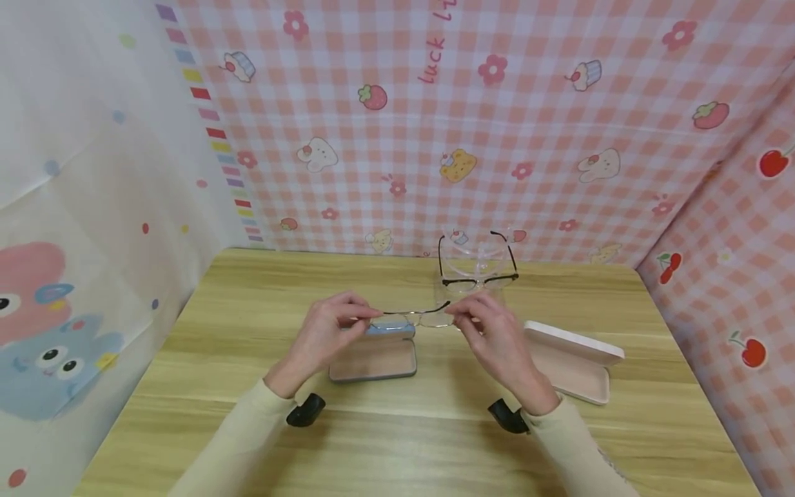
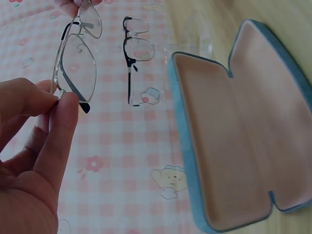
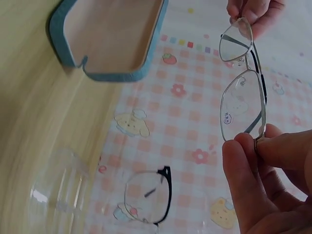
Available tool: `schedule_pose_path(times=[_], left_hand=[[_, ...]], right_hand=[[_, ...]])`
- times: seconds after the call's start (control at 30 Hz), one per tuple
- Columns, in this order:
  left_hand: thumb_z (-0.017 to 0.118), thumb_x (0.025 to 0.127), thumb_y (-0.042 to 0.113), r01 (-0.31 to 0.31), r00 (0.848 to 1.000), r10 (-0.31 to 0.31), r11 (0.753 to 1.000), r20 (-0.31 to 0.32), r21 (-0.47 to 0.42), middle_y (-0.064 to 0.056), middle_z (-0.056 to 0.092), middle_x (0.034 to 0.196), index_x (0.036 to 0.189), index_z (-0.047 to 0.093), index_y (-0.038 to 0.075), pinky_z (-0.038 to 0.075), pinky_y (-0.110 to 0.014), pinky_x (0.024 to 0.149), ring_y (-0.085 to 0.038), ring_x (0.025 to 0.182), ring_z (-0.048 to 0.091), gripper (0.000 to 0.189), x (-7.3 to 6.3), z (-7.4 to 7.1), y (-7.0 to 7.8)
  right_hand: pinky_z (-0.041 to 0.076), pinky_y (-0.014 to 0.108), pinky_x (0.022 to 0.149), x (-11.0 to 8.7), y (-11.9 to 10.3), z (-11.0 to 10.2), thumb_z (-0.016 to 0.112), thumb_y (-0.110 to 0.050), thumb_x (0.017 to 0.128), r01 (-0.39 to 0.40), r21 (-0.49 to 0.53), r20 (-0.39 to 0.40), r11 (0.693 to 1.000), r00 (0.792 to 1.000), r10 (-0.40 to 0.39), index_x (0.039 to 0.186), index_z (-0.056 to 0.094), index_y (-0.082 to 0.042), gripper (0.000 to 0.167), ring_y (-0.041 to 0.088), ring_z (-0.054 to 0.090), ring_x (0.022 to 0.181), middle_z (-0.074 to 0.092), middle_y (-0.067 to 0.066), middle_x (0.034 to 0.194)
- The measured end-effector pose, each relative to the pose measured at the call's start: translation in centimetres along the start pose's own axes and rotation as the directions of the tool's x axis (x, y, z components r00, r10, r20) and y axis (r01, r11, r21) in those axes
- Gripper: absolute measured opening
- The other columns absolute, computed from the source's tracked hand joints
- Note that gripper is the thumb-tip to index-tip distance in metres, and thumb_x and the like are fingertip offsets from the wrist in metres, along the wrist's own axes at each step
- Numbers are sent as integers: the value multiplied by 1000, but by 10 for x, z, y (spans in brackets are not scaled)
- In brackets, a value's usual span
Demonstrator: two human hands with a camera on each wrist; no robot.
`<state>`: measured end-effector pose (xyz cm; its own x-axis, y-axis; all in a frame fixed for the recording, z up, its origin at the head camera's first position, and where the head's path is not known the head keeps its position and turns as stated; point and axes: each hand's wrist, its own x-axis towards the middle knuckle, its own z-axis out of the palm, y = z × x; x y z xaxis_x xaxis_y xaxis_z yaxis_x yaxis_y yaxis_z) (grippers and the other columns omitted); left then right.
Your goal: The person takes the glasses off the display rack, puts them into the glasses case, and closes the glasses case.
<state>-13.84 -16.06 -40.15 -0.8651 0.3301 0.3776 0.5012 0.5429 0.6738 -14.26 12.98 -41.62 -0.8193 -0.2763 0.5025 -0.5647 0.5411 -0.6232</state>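
Your left hand (image 1: pixel 328 335) and right hand (image 1: pixel 499 342) pinch metal-framed eyeglasses (image 3: pixel 243 106); black-browed eyeglasses (image 1: pixel 462 281) stand near the far edge of the worktop (image 1: pixel 385 449).

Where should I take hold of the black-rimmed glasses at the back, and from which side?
Probably best to pinch the black-rimmed glasses at both outer corners, coming from the near side, left and right together. They appear propped on the clear stand, front facing you and arms running back, so the corners look easy to reach without touching the lenses.
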Motion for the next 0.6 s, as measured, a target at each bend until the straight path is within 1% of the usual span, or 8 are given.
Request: schedule_pose_path(times=[0.1,0.17,0.23,0.33,0.4,0.5,0.6], left_hand=[[73,88,-9,49,999,-49,998,11,-50,-5,72,103,103,82,4,63,-28,76,-20,91,68,22,-5,-3,-5],[74,89,-8,72,997,-71,993,19,-95,-6,72,104,104,81,4,63,-28,77,-21,93,68,21,-8,-4,-8],[75,89,-7,92,996,-88,985,35,-144,-7,71,105,105,81,3,63,-28,78,-23,95,69,20,-12,-6,-10],[78,87,-7,103,994,-95,977,52,-187,-8,69,107,107,80,2,63,-29,80,-23,96,70,22,-20,-7,-13],[80,86,-6,96,995,-88,978,51,-184,-9,69,108,108,80,2,63,-28,80,-22,95,71,24,-25,-6,-15],[81,85,-7,65,998,-62,985,26,-159,-7,69,106,108,79,2,63,-28,78,-19,91,72,25,-33,-4,-19],[81,83,-10,32,999,-33,987,-6,-159,-6,70,102,106,79,1,63,-28,76,-17,88,72,25,-41,-4,-24]], right_hand=[[62,23,73,0,0,5,67,11,93,-35,46,13,998,999,34,101,78,-6,21,15,67,85,69,2,100],[62,23,73,1,-1,7,66,11,94,-64,86,25,994,998,62,100,77,-5,21,15,68,84,69,4,99],[62,24,73,1,-1,10,65,11,94,-93,117,42,989,995,89,99,77,-5,21,16,68,84,69,5,97],[62,25,75,0,-1,13,64,9,95,-150,160,83,976,987,138,100,77,-5,20,16,70,84,71,8,96],[62,25,75,0,-2,16,64,8,96,-190,189,115,963,979,171,102,77,-3,18,15,71,83,72,10,96],[62,26,74,1,-2,20,64,6,97,-241,226,158,944,965,209,104,76,-1,16,16,72,82,74,14,96],[62,26,73,2,-2,25,63,5,97,-297,273,209,915,947,245,105,76,1,16,18,73,82,74,14,94]])
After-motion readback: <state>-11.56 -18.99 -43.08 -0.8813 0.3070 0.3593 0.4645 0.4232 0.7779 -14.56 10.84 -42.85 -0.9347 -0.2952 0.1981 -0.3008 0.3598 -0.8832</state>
